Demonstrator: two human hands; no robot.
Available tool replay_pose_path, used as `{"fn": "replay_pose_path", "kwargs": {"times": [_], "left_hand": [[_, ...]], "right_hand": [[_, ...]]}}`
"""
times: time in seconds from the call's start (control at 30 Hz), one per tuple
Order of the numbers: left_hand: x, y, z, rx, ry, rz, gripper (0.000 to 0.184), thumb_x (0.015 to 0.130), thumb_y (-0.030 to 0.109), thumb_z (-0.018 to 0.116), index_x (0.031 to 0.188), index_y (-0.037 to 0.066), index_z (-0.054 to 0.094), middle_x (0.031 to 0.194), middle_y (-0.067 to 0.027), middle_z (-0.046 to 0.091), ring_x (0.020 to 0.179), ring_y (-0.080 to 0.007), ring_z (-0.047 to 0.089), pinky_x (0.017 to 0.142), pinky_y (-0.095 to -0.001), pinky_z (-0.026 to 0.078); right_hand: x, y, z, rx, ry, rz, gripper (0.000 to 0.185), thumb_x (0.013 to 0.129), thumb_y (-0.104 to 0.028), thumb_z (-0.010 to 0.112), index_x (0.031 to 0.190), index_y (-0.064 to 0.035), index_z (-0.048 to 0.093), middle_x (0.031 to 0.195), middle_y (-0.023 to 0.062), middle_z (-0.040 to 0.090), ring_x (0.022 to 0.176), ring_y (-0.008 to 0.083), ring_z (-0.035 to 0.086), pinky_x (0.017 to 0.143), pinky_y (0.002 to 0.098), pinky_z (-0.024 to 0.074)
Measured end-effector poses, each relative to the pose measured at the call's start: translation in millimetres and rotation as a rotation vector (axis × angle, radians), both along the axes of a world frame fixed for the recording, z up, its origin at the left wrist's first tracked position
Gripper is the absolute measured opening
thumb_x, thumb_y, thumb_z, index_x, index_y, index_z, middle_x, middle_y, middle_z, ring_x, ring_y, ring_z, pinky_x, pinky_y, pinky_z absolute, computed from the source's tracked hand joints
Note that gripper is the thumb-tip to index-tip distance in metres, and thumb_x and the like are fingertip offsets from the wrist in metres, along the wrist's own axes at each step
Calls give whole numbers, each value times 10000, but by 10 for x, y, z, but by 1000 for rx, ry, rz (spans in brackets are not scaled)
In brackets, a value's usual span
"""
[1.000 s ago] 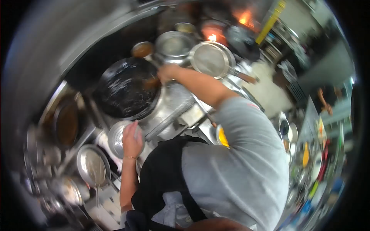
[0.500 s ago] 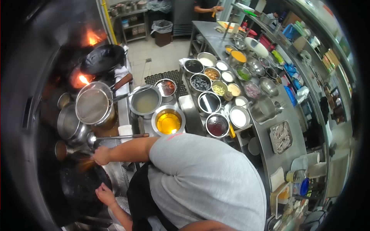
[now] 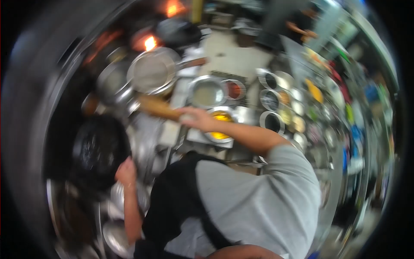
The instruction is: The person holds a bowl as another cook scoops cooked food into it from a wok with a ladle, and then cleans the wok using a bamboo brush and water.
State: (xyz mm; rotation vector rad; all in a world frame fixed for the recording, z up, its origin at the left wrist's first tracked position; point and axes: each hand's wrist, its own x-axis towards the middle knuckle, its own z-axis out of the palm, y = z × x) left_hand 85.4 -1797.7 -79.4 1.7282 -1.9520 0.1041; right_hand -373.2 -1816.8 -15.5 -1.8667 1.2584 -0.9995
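My right hand (image 3: 196, 119) is closed round the end of a tan brush-like tool (image 3: 157, 107), which stretches left over the stove edge and is blurred by motion. Below and left of it, my left hand (image 3: 126, 172) is at the near rim of a black wok (image 3: 99, 149); its fingers look closed, but blur hides what they hold. A wide round strainer (image 3: 154, 70) with a wooden handle rests above the tool. Just beyond my right hand stands a pot of yellow liquid (image 3: 221, 125).
Flames (image 3: 150, 43) burn at the back beside another wok (image 3: 177, 32). A pot of cloudy liquid (image 3: 207, 93) and a bowl of red sauce (image 3: 234, 89) stand ahead. Food containers (image 3: 271, 122) fill the right counter. Another person (image 3: 302, 26) stands at the far right.
My right hand has lifted away from the wok and moved right with the tan tool. My left hand stays by the wok's rim. The camera view has turned.
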Motion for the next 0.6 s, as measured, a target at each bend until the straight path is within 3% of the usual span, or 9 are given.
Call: {"fn": "replay_pose_path", "kwargs": {"times": [0.07,0.17,0.2,0.27,0.3,0.53,0.6], "left_hand": [[-82,144,309,120,-123,-31,293,962,328,671,770,127,764,780,-127,730,699,-377,705,645,-508,569],[-261,341,836,164,-146,-11,389,970,373,639,708,103,738,758,-134,731,694,-368,720,658,-495,586],[-261,369,980,195,-182,-44,406,970,381,632,702,96,740,757,-137,735,687,-361,723,659,-490,590],[-246,384,1177,279,-208,-84,423,972,383,625,701,82,747,746,-151,739,682,-352,730,655,-482,594],[-244,375,1242,292,-215,-59,423,972,383,625,701,82,747,746,-151,739,682,-352,730,655,-482,594],[-419,400,1484,459,-374,-114,427,978,381,617,717,80,771,717,-156,736,688,-348,742,657,-460,601],[-496,370,1553,508,-410,-113,425,976,382,620,719,80,772,715,-152,737,689,-346,744,657,-457,602]], "right_hand": [[-17,222,346,162,3,-116,549,1018,-288,695,1529,-162,538,1164,62,715,975,138,691,820,310,566],[66,440,492,409,-223,-203,588,1040,-220,661,1583,-106,469,1072,75,703,784,112,666,586,262,530],[79,451,418,452,-324,-231,586,1037,-197,660,1575,-71,466,1206,113,702,892,154,716,637,284,581],[93,433,211,454,-445,-189,579,1046,-162,639,1587,-89,447,1093,90,716,602,95,625,423,240,456],[184,432,264,467,-469,-220,568,1049,-150,631,1585,-94,449,1046,82,712,504,92,544,399,250,431],[262,301,215,492,-434,-155,548,1043,-175,650,1565,-118,495,1112,49,705,593,52,553,449,214,445],[283,251,173,509,-409,-120,561,1062,-168,624,1593,-108,453,1014,45,673,614,83,576,468,248,470]]}}
